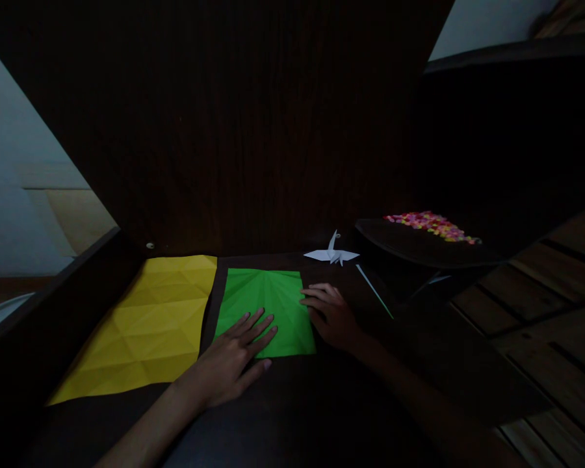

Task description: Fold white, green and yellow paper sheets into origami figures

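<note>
On the dark table (322,416), the creased green paper (268,302) lies beside a yellow sheet (156,318). Left hand (234,361) presses it flat, fingers spread; right hand (329,315) steadies its right edge, fingers together, so it can't slide.

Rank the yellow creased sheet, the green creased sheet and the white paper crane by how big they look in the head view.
1. Yellow creased paper sheet
2. Green creased paper sheet, partly covered by the left hand
3. White folded paper crane, far smaller, though it lies farther away

creased sheet (268,305) right of larger sheet (146,325)
</note>
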Tool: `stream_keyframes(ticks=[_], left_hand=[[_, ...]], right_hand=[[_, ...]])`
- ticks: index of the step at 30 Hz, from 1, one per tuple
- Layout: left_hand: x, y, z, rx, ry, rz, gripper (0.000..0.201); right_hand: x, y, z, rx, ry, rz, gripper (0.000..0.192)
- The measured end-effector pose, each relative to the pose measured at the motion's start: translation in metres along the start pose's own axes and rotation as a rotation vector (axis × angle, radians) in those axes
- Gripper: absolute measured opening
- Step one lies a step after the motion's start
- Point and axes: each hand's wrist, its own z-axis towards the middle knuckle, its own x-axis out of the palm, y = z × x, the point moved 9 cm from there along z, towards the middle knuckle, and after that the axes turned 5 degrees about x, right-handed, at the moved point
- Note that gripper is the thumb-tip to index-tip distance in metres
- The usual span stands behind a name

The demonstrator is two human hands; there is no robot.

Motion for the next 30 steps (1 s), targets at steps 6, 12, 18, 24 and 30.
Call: stream_keyframes(ticks=[6, 12, 18, 24, 30], left_hand=[[-0.001, 0.015, -0.002, -0.116, -0.097, 0.069, 0.065], [-0.001, 0.016, -0.002, -0.120, -0.093, 0.088, 0.055], [0.000, 0.014, -0.001, -0.097, -0.094, 0.098, 0.048], [-0.001, 0.015, -0.001, -0.102, -0.083, 0.105, 0.046], [0.000, 0.013, -0.001, -0.063, -0.079, 0.101, 0.043]], right_hand=[[0.010, 0.000, 0.000, 0.037, 0.087, -0.052, 0.034], [0.015, -0.006, -0.001, 0.066, 0.129, -0.061, 0.045], [0.019, -0.009, -0.002, 0.066, 0.149, -0.050, 0.042], [0.018, -0.008, -0.002, 0.056, 0.134, -0.004, 0.037], [0.019, -0.011, -0.002, 0.059, 0.118, 0.010, 0.037]])
